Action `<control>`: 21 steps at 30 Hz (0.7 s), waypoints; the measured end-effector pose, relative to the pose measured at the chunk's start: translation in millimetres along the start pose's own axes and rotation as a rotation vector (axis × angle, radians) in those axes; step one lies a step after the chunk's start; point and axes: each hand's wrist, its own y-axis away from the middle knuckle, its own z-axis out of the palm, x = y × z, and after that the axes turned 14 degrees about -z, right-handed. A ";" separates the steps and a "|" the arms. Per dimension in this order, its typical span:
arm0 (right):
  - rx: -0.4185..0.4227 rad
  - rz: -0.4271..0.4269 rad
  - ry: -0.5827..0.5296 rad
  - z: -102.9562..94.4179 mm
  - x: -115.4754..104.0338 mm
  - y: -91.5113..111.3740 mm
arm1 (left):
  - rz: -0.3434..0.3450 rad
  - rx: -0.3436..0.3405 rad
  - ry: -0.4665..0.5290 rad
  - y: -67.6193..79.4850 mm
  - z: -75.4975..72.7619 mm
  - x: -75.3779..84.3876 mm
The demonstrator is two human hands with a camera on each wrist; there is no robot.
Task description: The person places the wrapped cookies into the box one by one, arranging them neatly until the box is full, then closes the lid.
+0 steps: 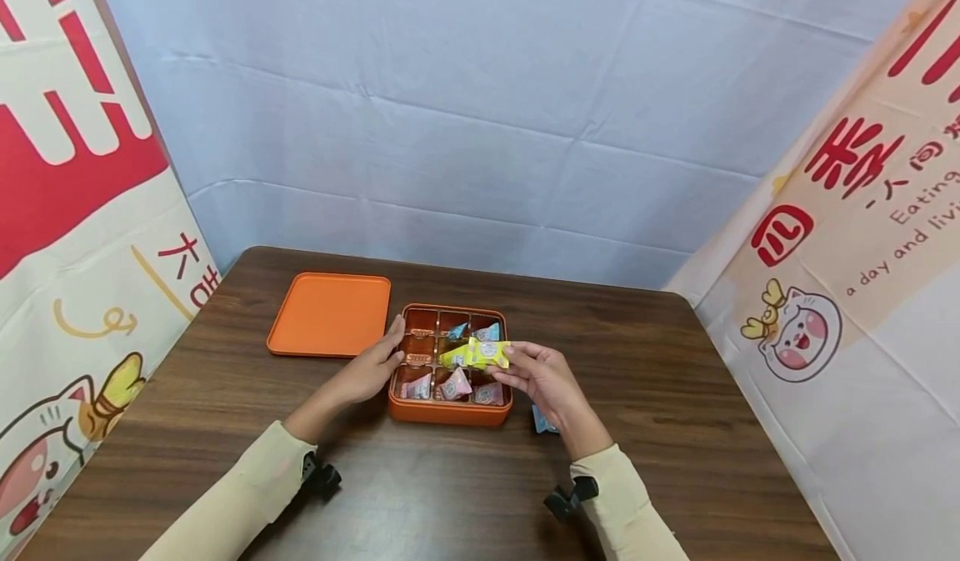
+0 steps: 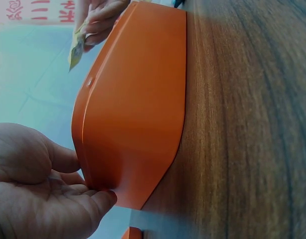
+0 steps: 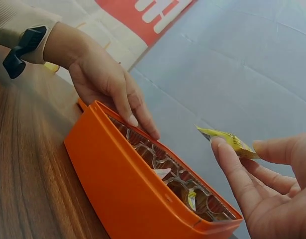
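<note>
An orange box (image 1: pixel 450 413) with a clear divided tray stands in the middle of the table. My left hand (image 1: pixel 372 367) rests against its left side, thumb and fingers at the rim. Over the box's right part, my right hand (image 1: pixel 542 375) pinches a yellow candy packet (image 1: pixel 489 353) between thumb and fingers; the right wrist view shows this packet (image 3: pixel 230 142) above the rim. Pink packets (image 1: pixel 453 385) lie in the near row, another yellow packet (image 1: pixel 452 358) in the middle, and blue packets (image 1: pixel 487 333) in the far row. The held packet hides part of the middle row.
An orange lid (image 1: pixel 330 315) lies flat at the back left of the brown wooden table (image 1: pixel 637 344). A blue packet (image 1: pixel 543 419) lies right of the box, partly behind the right wrist. A pale cloth (image 1: pixel 465 127) hangs behind the table, with printed banners at both sides.
</note>
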 end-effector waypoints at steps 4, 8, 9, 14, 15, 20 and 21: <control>0.004 0.000 -0.001 4.6 0.6 -1.8 | -0.003 0.003 -0.007 -1.0 0.5 -1.8; -0.006 0.001 -0.004 8.2 2.7 -4.0 | -0.002 0.000 -0.003 -2.0 0.9 -3.1; -0.009 0.002 -0.007 9.5 2.9 -4.5 | 0.000 0.000 -0.001 -2.0 0.7 -3.3; -0.021 -0.004 -0.034 15.0 3.8 -6.3 | 0.000 0.002 0.003 -1.2 0.4 -2.1; -0.021 -0.006 -0.039 16.0 4.0 -6.9 | 0.002 0.003 0.001 -1.3 0.2 -2.1; -0.027 -0.007 -0.039 19.6 4.3 -10.8 | 0.007 0.001 0.000 -2.5 0.4 -1.9; -0.028 -0.006 -0.034 20.3 4.3 -11.6 | 0.008 -0.001 0.002 -2.9 0.6 -2.0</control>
